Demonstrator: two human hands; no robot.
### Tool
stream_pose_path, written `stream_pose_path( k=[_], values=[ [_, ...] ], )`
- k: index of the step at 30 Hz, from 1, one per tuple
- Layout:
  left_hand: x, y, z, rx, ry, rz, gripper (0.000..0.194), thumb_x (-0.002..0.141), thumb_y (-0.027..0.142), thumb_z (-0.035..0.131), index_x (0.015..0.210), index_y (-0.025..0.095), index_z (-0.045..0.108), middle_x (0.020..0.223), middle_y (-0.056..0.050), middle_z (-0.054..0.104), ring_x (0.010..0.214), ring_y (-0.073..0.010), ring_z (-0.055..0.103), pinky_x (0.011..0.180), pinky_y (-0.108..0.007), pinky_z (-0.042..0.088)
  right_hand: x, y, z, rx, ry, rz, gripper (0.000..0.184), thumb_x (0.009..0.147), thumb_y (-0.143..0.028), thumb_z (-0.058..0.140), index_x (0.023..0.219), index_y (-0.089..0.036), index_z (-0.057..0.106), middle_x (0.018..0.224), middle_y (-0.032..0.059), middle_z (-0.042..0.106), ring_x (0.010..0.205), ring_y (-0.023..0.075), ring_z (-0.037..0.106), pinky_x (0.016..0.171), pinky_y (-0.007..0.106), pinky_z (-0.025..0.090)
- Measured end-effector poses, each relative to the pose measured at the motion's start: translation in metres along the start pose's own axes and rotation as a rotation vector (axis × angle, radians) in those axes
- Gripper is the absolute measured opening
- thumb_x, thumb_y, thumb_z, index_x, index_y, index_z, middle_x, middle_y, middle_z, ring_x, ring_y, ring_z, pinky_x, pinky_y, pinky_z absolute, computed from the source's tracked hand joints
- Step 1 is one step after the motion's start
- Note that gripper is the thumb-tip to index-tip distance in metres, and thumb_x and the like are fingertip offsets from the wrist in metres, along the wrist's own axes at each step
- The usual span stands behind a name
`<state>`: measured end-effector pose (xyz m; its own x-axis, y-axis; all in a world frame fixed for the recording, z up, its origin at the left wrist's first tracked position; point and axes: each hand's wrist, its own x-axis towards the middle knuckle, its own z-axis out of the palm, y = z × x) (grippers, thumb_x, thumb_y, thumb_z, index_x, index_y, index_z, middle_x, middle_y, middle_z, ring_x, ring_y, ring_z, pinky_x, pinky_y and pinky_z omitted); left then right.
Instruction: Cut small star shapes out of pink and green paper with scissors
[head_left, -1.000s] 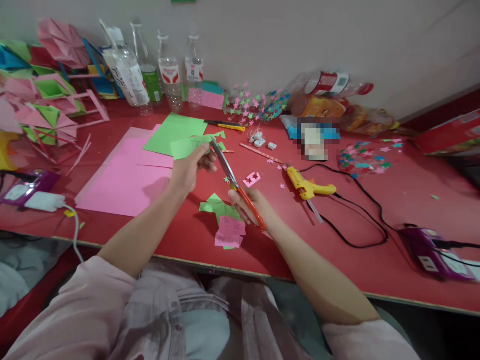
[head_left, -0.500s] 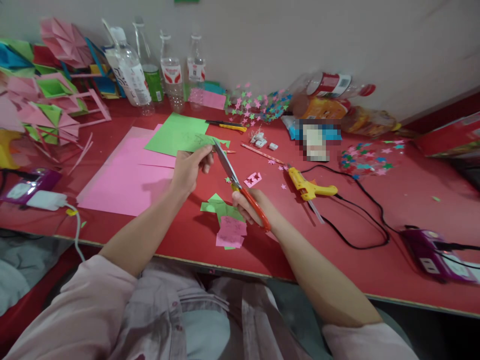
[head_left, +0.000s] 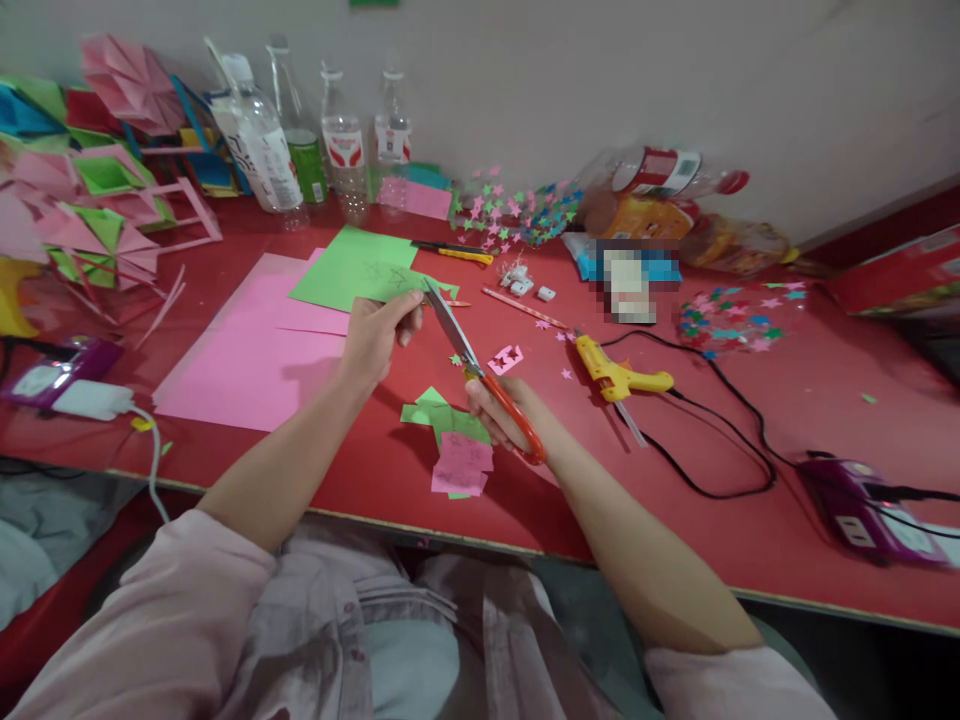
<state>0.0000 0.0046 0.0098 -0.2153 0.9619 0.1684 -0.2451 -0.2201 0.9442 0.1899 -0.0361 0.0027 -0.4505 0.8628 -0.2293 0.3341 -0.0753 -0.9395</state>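
The left hand [head_left: 375, 338] has its grip pinched on the near edge of a green piece [head_left: 396, 277] with a star drawn on it, above the worktop [head_left: 360, 470]. The right hand's [head_left: 504, 412] grip is wrapped round the orange handles of the scissors [head_left: 455, 334], whose tips point far and left, at the green piece. A green sheet [head_left: 330, 268] overlaps pink sheets [head_left: 244, 355] to the left. Green and pink scraps [head_left: 460, 462] lie near, between the forearms. The yellow glue gun [head_left: 619, 377] lies right of the scissors.
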Motion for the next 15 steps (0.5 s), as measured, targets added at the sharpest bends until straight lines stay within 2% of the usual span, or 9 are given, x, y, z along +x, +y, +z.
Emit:
stream_pose_path(
  k=[7,15],
  values=[
    [0.0012,0.0052,-0.0019,-0.013,-0.023,-0.004,0.036,0.075,0.024,0.063,0.04,0.017,0.055,0.039,0.003,0.047,0.036,-0.0021,0.034,0.039,-0.02,0.026,-0.0012,-0.0013,-0.0019,-0.029,0.014,0.054,0.062,0.075,-0.082,0.053,0.063,-0.022,0.044,0.039,-0.0073,0.035,0.029,0.0063,0.032,0.029,0.021,0.026],
    [0.0027,0.0057,-0.0034,-0.024,-0.026,-0.021,0.035,0.072,0.025,0.064,0.04,0.017,0.055,0.038,0.003,0.048,0.035,-0.0019,0.034,0.039,-0.02,0.025,-0.0008,-0.0031,-0.0025,-0.036,-0.006,0.044,0.054,0.083,-0.07,0.054,0.063,-0.022,0.042,0.037,-0.0078,0.034,0.029,0.0064,0.031,0.031,0.021,0.026]
  ],
)
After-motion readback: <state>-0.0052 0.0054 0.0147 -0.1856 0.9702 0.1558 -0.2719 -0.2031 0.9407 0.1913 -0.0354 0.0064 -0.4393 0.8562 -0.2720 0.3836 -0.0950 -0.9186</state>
